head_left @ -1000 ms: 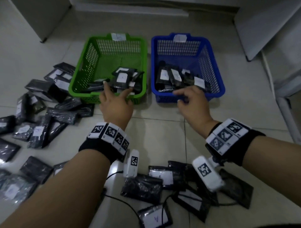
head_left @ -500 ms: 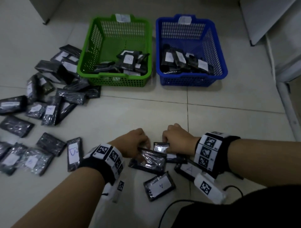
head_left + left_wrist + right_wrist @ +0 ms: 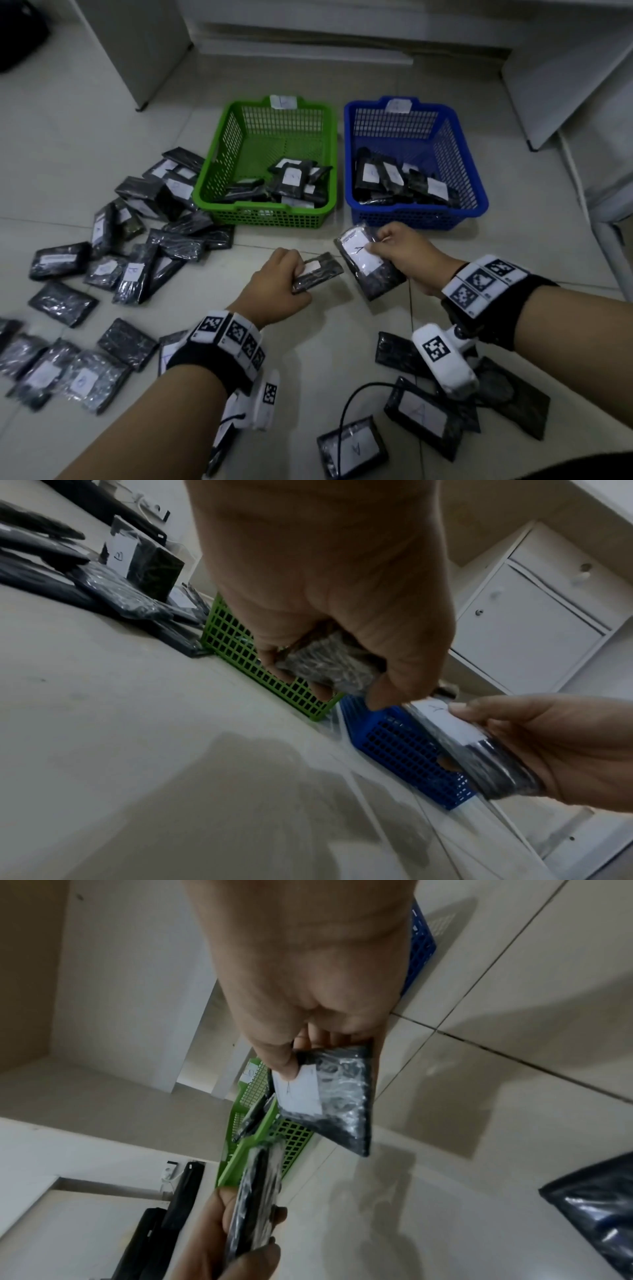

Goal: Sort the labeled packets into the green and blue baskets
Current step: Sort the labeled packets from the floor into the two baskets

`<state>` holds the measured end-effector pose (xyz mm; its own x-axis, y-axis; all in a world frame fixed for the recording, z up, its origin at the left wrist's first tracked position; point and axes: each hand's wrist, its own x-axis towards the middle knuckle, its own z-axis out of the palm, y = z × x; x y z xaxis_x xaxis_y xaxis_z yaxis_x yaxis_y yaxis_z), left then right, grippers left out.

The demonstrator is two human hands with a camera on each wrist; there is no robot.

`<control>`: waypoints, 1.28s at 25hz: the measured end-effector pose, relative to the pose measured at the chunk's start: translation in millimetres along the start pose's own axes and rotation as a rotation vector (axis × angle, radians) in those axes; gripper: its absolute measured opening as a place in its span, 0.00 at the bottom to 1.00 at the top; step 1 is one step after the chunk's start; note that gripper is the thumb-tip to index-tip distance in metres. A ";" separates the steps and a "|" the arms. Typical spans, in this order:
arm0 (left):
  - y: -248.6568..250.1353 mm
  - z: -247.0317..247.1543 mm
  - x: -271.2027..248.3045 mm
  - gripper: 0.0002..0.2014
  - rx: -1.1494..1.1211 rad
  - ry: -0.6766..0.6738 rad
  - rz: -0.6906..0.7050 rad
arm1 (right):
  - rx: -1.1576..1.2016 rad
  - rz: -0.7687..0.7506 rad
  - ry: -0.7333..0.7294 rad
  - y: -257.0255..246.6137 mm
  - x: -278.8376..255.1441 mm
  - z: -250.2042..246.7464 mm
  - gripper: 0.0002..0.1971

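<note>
My left hand (image 3: 279, 277) grips a black packet (image 3: 317, 275) with a small white label, held above the floor in front of the green basket (image 3: 329, 144). My right hand (image 3: 399, 253) pinches a second black packet (image 3: 371, 267) whose white label reads A, just before the blue basket (image 3: 479, 192). Both baskets hold several labeled packets. In the left wrist view my fingers (image 3: 387, 693) curl round the packet (image 3: 325, 664). The right wrist view has my thumb (image 3: 281, 1061) on the label of the A packet (image 3: 335, 1093).
Many black packets (image 3: 130, 274) lie scattered on the tiled floor left of the green basket. Several more, some labeled A (image 3: 424, 418), lie near my right forearm with a black cable (image 3: 346, 411). White cabinets (image 3: 582, 85) stand at the right and back.
Both hands have lifted a packet each off the floor and moved forward toward the baskets. The head view has tilted up.
</note>
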<state>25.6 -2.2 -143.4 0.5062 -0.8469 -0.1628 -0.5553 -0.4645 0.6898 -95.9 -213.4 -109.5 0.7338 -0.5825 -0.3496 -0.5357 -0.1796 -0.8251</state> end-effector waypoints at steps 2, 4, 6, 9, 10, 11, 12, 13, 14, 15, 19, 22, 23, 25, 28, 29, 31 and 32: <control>4.7 1.7 5.4 0.16 -0.040 0.109 0.022 | 0.106 0.005 0.041 -1.6 3.1 -2.9 0.10; 10.0 4.1 9.7 0.20 -0.110 0.220 0.009 | 0.175 0.010 0.042 -2.1 2.0 -1.8 0.11; 16.0 5.5 11.8 0.30 -0.168 0.301 -0.011 | 0.245 0.047 0.027 -2.8 -1.4 0.5 0.12; 23.8 8.7 18.7 0.43 -0.223 0.320 -0.011 | 0.400 0.121 -0.061 -8.3 -10.1 3.8 0.12; 26.3 10.8 22.3 0.44 -0.238 0.327 -0.012 | 0.411 0.120 -0.067 -9.1 -10.8 3.8 0.13; 28.7 12.9 25.4 0.44 -0.243 0.350 -0.014 | 0.427 0.111 -0.064 -10.2 -11.0 3.8 0.13; 31.7 15.1 29.3 0.43 -0.240 0.386 -0.013 | 0.440 0.100 -0.051 -11.1 -10.0 2.2 0.13; 33.8 16.7 32.5 0.42 -0.236 0.430 -0.009 | 0.454 0.089 -0.030 -12.6 -8.3 0.3 0.13; 36.4 17.8 37.0 0.41 -0.233 0.470 -0.002 | 0.467 0.076 0.005 -13.5 -5.4 -4.1 0.12; 39.2 17.8 41.0 0.41 -0.239 0.499 -0.002 | 0.486 0.062 0.049 -14.7 -1.8 -10.1 0.13; 59.1 11.9 64.8 0.43 -0.300 0.500 -0.047 | 0.622 0.032 0.260 -17.5 22.0 -45.2 0.16; 77.5 11.0 99.5 0.43 -0.251 0.486 -0.016 | 0.727 0.061 0.358 -10.7 48.2 -72.7 0.17; 82.6 10.9 112.1 0.41 -0.238 0.481 -0.008 | 0.745 0.083 0.369 -7.7 56.2 -80.4 0.17; 93.2 15.5 136.1 0.34 -0.216 0.456 -0.002 | 0.789 0.121 0.375 1.6 67.1 -94.7 0.16; 101.4 32.3 162.9 0.30 -0.186 0.424 -0.044 | 0.746 0.104 0.351 16.5 66.3 -102.3 0.15; 104.4 40.1 170.0 0.30 -0.173 0.422 -0.053 | 0.623 0.067 0.355 23.3 62.7 -103.5 0.14; 111.9 50.6 182.8 0.30 -0.145 0.420 -0.065 | 0.352 -0.041 0.392 35.3 53.0 -107.2 0.13; 116.0 54.9 188.5 0.30 -0.127 0.396 -0.068 | 0.259 -0.079 0.421 42.4 45.5 -109.5 0.12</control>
<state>20.3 -230.0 -132.8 0.7669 -0.6394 0.0557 -0.4390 -0.4593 0.7722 -130.9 -334.4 -111.7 0.5069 -0.8541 -0.1164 -0.3246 -0.0641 -0.9437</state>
